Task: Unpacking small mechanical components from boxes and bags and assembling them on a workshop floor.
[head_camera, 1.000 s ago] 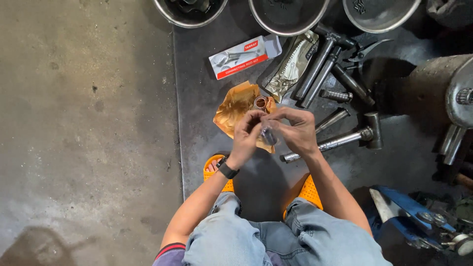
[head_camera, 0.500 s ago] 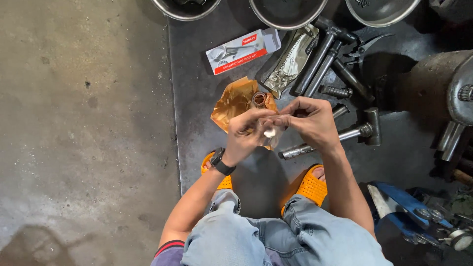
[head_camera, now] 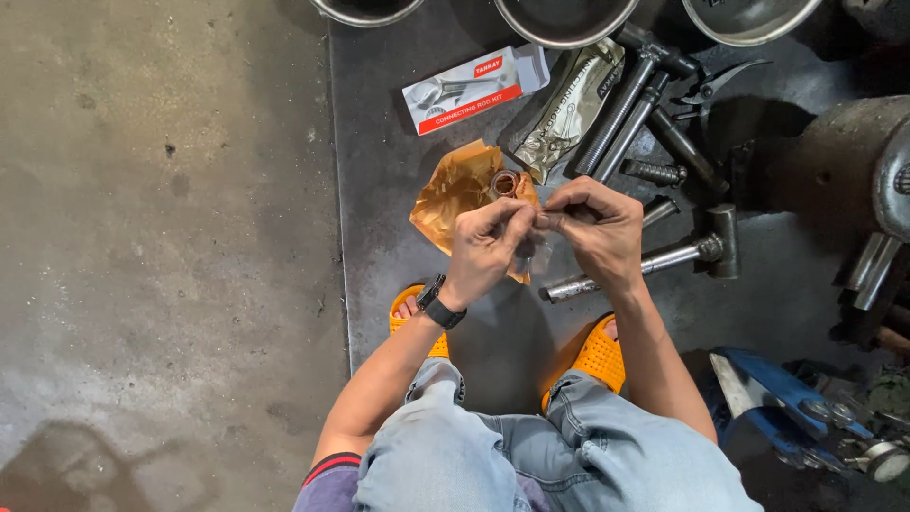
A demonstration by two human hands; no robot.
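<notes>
1. A small clear plastic bag (head_camera: pixel 533 254) is pinched between the fingertips of the left hand (head_camera: pixel 485 245) and the right hand (head_camera: pixel 597 228), which meet at its top edge.
2. Both hands are closed in a fingertip pinch on the bag, which hangs down just below the point where the thumbs and forefingers touch; what it contains cannot be made out.
3. Directly under and behind the hands, a crumpled sheet of amber wrapping paper (head_camera: pixel 455 194) is spread on the dark metal plate (head_camera: pixel 398 284), with a small copper-coloured ring (head_camera: pixel 504 182) resting on its upper edge.
4. A silver foil pouch (head_camera: pixel 561 112) is seen just beyond the ring, and a red and white carton (head_camera: pixel 472 89) lies to the left of the pouch.
5. To the right of the hands, a steel shaft with a hammer-like head (head_camera: pixel 664 258) is laid across the plate, its near end just beside the right wrist; further dark steel rods (head_camera: pixel 626 104) are stacked beyond it.
6. The plate's left edge is found near the left forearm, with bare concrete floor (head_camera: pixel 161 237) beyond it, offering the widest open room.
7. Orange sandals (head_camera: pixel 599 355) are planted on the plate below the hands.
</notes>
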